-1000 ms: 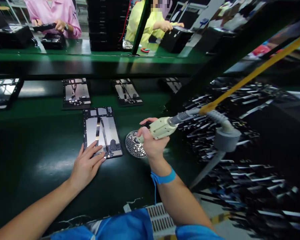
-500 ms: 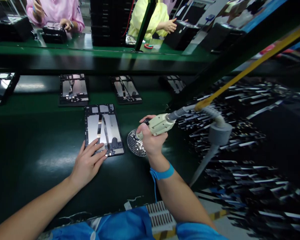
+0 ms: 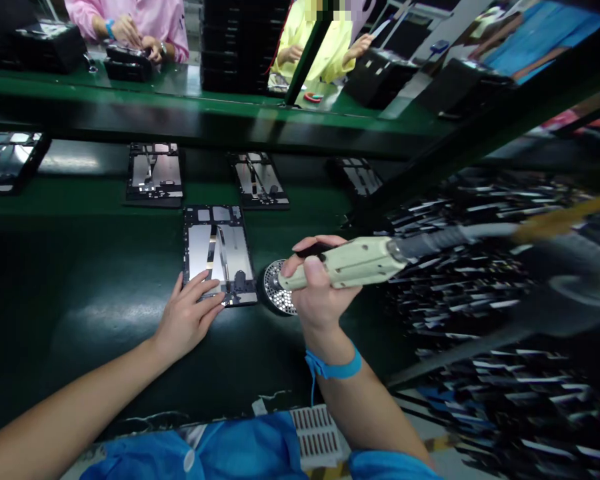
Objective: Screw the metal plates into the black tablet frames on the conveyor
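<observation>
An opened tablet (image 3: 199, 250) lies on the green bench, its silvery inside and loose ribbon cables facing up. My left hand (image 3: 187, 320) rests with outstretched fingers on its lower left corner and holds nothing. In my right hand (image 3: 323, 293), closed around the handle, is a pale green electric screwdriver (image 3: 363, 261) with a grey cable behind it. The screwdriver's front end is over a round dish of small holes (image 3: 275, 293), just right of the tablet. My hand hides its tip.
Several more opened tablets (image 3: 155, 172) lie in a row behind. A dark slanted post (image 3: 460, 110) crosses the right side, near a rack of densely packed dark, shiny pieces (image 3: 480, 387). Across the bench, people in pink (image 3: 155, 23) and yellow sleeves handle parts beside black boxes (image 3: 380, 77).
The view has shifted slightly. The screwdriver now points more level, its rear end farther right, and the hanging cable has swung right. My left hand stays on the tablet.
</observation>
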`<move>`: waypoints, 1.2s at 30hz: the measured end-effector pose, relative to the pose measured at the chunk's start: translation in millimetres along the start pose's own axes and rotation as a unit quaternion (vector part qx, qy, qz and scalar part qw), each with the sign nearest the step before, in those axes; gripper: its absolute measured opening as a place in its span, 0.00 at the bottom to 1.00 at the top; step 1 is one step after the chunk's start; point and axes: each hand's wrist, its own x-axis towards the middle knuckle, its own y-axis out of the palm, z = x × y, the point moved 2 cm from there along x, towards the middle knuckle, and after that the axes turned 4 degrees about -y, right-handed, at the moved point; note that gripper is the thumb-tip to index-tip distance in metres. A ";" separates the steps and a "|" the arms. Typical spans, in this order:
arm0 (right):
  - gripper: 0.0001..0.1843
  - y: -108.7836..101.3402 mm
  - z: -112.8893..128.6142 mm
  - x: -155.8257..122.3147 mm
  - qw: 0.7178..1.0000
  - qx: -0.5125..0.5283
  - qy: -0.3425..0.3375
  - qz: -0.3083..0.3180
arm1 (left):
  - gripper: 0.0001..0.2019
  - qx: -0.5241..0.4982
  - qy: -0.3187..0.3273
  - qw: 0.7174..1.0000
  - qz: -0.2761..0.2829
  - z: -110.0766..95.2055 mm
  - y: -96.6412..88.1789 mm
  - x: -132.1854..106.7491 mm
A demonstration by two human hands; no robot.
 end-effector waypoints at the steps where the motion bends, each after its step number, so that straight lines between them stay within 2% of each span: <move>1: 0.13 8.1 4.4 -6.9 0.999 0.023 0.008 0.027 | 0.10 -0.002 0.000 1.000 0.000 0.0 0.1 0.4; 4: 0.15 29.9 7.2 -28.8 0.990 0.065 0.036 0.120 | 0.11 -0.005 -0.001 1.000 0.006 0.6 0.0 0.4; 7: 0.15 40.1 -0.7 -41.8 0.984 0.047 0.046 0.165 | 0.11 -0.007 -0.003 1.000 0.012 0.9 -0.4 0.0; 12: 0.15 40.5 -10.3 -45.2 0.984 0.037 0.057 0.163 | 0.12 -0.012 -0.008 1.000 0.017 -1.3 -1.0 1.2; 19: 0.15 44.4 -4.6 -47.0 0.980 0.038 0.075 0.182 | 0.12 -0.001 -0.007 1.000 0.020 -3.1 -3.2 0.9; 25: 0.13 50.4 2.6 -51.7 0.982 -0.025 0.007 0.187 | 0.15 0.002 0.010 1.000 0.011 1.9 -4.7 -4.3; 28: 0.14 50.3 3.3 -50.8 0.980 -0.018 0.010 0.198 | 0.15 -0.001 0.015 1.000 0.014 5.0 -4.3 -5.3; 31: 0.14 38.4 0.1 -34.7 0.987 0.009 0.018 0.158 | 0.13 -0.004 0.013 1.000 0.011 6.1 -2.8 -5.1; 34: 0.11 15.9 -10.8 -7.9 0.999 -0.001 -0.004 0.040 | 0.10 -0.005 0.009 1.000 0.008 5.5 -1.0 -4.1; 36: 0.11 3.0 -22.3 6.5 0.999 -0.035 -0.012 -0.004 | 0.10 -0.005 0.008 1.000 0.005 4.7 -0.7 -3.5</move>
